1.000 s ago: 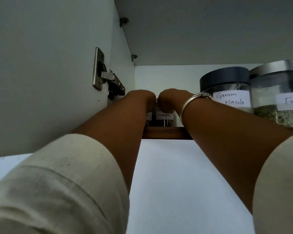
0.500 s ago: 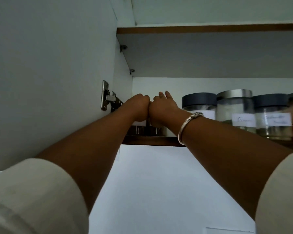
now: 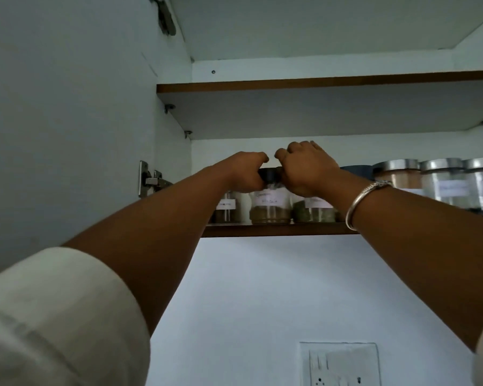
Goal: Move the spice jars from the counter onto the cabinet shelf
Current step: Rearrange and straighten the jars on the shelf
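A glass spice jar (image 3: 269, 207) with a dark lid and a white label stands at the front edge of the lower cabinet shelf (image 3: 276, 229). It holds brown powder. My left hand (image 3: 244, 174) grips the left side of its lid. My right hand (image 3: 304, 169) curls over the lid's right side, a bracelet on its wrist. A smaller jar (image 3: 226, 208) stands just left of it and a jar of green herbs (image 3: 314, 210) just right. Both are partly hidden by my arms.
Several more jars with metal lids (image 3: 444, 182) line the shelf to the right. An upper shelf (image 3: 318, 84) sits above. The open cabinet door (image 3: 67, 121) with its hinge (image 3: 148, 181) stands at the left. A wall socket (image 3: 340, 366) is below.
The view has pulled back and down, showing more of the cabinet. My hands have shifted from the shelf's left end to the lid of the dark-lidded jar at the front.
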